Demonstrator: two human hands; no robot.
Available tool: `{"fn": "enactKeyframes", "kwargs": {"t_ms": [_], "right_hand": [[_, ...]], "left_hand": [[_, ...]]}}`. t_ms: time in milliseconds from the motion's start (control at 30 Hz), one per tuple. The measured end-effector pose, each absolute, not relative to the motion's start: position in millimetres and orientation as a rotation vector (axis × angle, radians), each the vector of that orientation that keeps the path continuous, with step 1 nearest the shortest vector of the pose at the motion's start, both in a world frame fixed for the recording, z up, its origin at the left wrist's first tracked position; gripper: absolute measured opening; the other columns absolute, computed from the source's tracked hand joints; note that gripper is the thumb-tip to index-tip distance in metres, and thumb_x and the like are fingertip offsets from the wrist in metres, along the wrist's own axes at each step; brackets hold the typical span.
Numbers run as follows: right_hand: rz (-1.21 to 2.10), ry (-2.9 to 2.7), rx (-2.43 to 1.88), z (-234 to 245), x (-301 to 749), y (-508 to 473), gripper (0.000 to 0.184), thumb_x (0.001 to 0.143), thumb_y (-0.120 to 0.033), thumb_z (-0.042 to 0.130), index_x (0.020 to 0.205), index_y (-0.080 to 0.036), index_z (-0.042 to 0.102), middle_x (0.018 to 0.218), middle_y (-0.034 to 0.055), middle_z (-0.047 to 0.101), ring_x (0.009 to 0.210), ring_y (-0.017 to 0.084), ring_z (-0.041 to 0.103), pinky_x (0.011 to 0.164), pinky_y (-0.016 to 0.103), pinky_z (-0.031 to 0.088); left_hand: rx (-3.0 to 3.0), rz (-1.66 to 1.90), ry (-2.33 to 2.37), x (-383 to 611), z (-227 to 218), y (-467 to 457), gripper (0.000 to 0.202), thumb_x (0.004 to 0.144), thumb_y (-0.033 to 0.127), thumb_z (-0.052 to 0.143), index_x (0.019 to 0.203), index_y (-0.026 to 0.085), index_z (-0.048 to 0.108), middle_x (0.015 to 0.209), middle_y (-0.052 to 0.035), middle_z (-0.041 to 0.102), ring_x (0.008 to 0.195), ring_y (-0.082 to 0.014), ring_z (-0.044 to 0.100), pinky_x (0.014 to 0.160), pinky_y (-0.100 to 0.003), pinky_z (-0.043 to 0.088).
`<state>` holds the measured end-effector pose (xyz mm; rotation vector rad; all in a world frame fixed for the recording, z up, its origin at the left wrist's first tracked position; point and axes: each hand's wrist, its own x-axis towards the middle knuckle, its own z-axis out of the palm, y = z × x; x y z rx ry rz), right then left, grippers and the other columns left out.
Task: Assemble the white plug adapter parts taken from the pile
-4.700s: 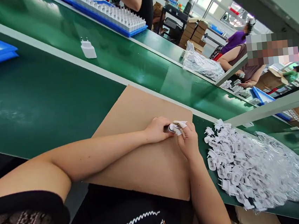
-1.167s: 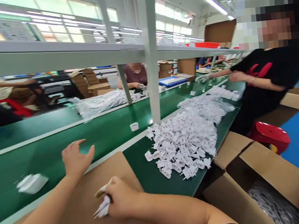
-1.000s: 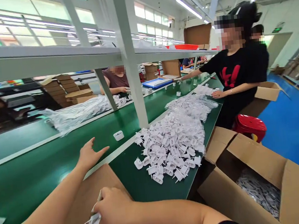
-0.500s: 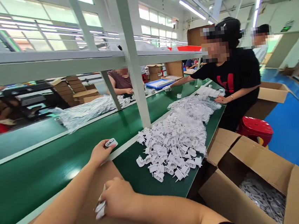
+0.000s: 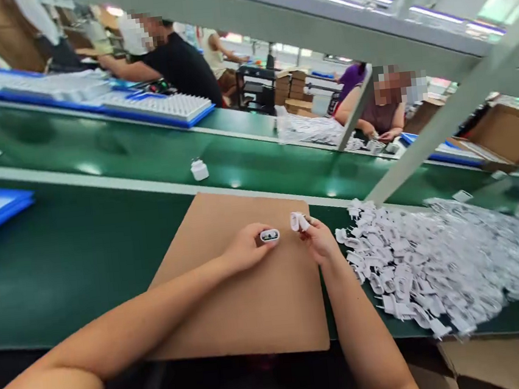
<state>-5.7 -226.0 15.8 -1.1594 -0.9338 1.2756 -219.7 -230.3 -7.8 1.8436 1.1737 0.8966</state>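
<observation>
Head view: a green bench [image 5: 64,268] lies across the person's front; hours are read with 12 straight ahead.
Cardboard sheet [image 5: 243,306]: flat on the bench, below both hands.
Pile of white plug parts [image 5: 400,273]: at 3 o'clock from the sheet, partly under clear plastic [image 5: 475,241].
Left hand [image 5: 246,249]: over the sheet, arm coming from 8 o'clock; thumb and fingers wrapped around one housing.
Right hand [image 5: 323,242]: by the sheet's right edge, arm coming from 5 o'clock, wrist aimed toward 11; fingertips pinch small pieces. It is the hand nearer the pile.
White housing [image 5: 269,236]: in the left hand's grip, hollow end facing the person, long axis running 9 to 3.
White pieces [image 5: 297,221]: at 2 o'clock from the housing, near but not touching; seemingly two, exact count unclear.
White adapter [image 5: 200,171]: at 11 o'clock from the left hand, well apart, upright, pins up.
</observation>
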Motion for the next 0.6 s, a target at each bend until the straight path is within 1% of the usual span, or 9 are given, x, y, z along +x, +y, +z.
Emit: {"fn": "enactKeyframes", "kwargs": {"t_ms": [67, 100, 167, 233, 300, 367, 433, 533, 600], "right_hand": [[1.317, -0.961, -1.170, 16, -6, -228, 0.053, 0.053, -0.056, 0.091, 0.087, -0.020, 0.074, 0.090, 0.0040, 0.076, 0.071, 0.013, 0.064, 0.059, 0.023, 0.045], [1.323, -0.976, -1.170, 16, -7, -230, 0.052, 0.053, -0.055, 0.092, 0.087, -0.020, 0.074, 0.091, 0.0044, 0.076, 0.073, 0.013, 0.065, 0.061, 0.024, 0.047], [1.282, -1.020, -1.171, 17, -10, -236, 0.050, 0.056, -0.052, 0.092, 0.090, -0.020, 0.075, 0.093, 0.0049, 0.077, 0.077, 0.015, 0.067, 0.067, 0.027, 0.051], [1.157, -1.103, -1.187, 18, -16, -242, 0.045, 0.061, -0.046, 0.092, 0.094, -0.019, 0.076, 0.093, 0.0053, 0.077, 0.080, 0.016, 0.068, 0.075, 0.031, 0.054], [0.997, -1.210, -1.208, 21, -23, -248, 0.040, 0.067, -0.042, 0.089, 0.097, -0.020, 0.076, 0.095, 0.0056, 0.078, 0.083, 0.017, 0.069, 0.081, 0.034, 0.056], [0.902, -1.316, -1.196, 23, -29, -253, 0.039, 0.073, -0.039, 0.086, 0.105, -0.021, 0.074, 0.101, 0.0062, 0.078, 0.086, 0.017, 0.069, 0.083, 0.035, 0.057], [0.878, -1.390, -1.180, 26, -32, -257, 0.038, 0.078, -0.038, 0.081, 0.111, -0.023, 0.072, 0.104, 0.0062, 0.078, 0.086, 0.017, 0.069, 0.080, 0.034, 0.058], [0.900, -1.438, -1.210, 28, -29, -257, 0.028, 0.082, -0.040, 0.077, 0.103, -0.022, 0.072, 0.101, 0.0063, 0.077, 0.081, 0.017, 0.069, 0.074, 0.033, 0.059], [0.957, -1.470, -1.201, 28, -26, -256, 0.029, 0.080, -0.041, 0.079, 0.101, -0.022, 0.072, 0.105, 0.0070, 0.076, 0.087, 0.018, 0.071, 0.078, 0.035, 0.059]], "left_hand": [[1.866, 0.921, 1.145, -218, -14, -240, 0.031, 0.083, 0.038, 0.070, 0.107, 0.019, 0.072, 0.108, -0.0090, 0.074, 0.099, -0.0248, 0.069, 0.091, -0.040, 0.055], [1.857, 0.948, 1.128, -217, -17, -242, 0.034, 0.082, 0.036, 0.072, 0.110, 0.018, 0.071, 0.110, -0.0096, 0.074, 0.100, -0.0248, 0.069, 0.093, -0.040, 0.055], [1.811, 1.020, 1.091, -216, -22, -243, 0.049, 0.075, 0.034, 0.080, 0.120, 0.017, 0.069, 0.118, -0.0112, 0.072, 0.105, -0.0253, 0.068, 0.095, -0.040, 0.054], [1.790, 1.041, 1.068, -216, -25, -240, 0.055, 0.071, 0.034, 0.085, 0.120, 0.016, 0.069, 0.117, -0.0112, 0.072, 0.104, -0.0250, 0.068, 0.094, -0.039, 0.054], [1.821, 1.010, 1.055, -217, -24, -237, 0.041, 0.074, 0.034, 0.083, 0.110, 0.016, 0.073, 0.105, -0.0089, 0.073, 0.096, -0.0231, 0.067, 0.087, -0.036, 0.054], [1.856, 0.978, 1.042, -219, -23, -234, 0.029, 0.079, 0.033, 0.080, 0.102, 0.016, 0.075, 0.098, -0.0071, 0.074, 0.090, -0.0214, 0.067, 0.083, -0.034, 0.052], [1.878, 0.977, 1.035, -220, -21, -234, 0.027, 0.080, 0.033, 0.080, 0.101, 0.016, 0.075, 0.097, -0.0063, 0.075, 0.090, -0.0209, 0.066, 0.082, -0.032, 0.051], [1.906, 0.988, 1.024, -221, -18, -235, 0.026, 0.079, 0.031, 0.080, 0.102, 0.018, 0.076, 0.098, -0.0056, 0.076, 0.092, -0.0214, 0.067, 0.083, -0.033, 0.051], [1.905, 1.007, 1.000, -221, -17, -235, 0.025, 0.080, 0.029, 0.078, 0.103, 0.019, 0.076, 0.100, -0.0051, 0.077, 0.094, -0.0215, 0.068, 0.085, -0.033, 0.051]]}}
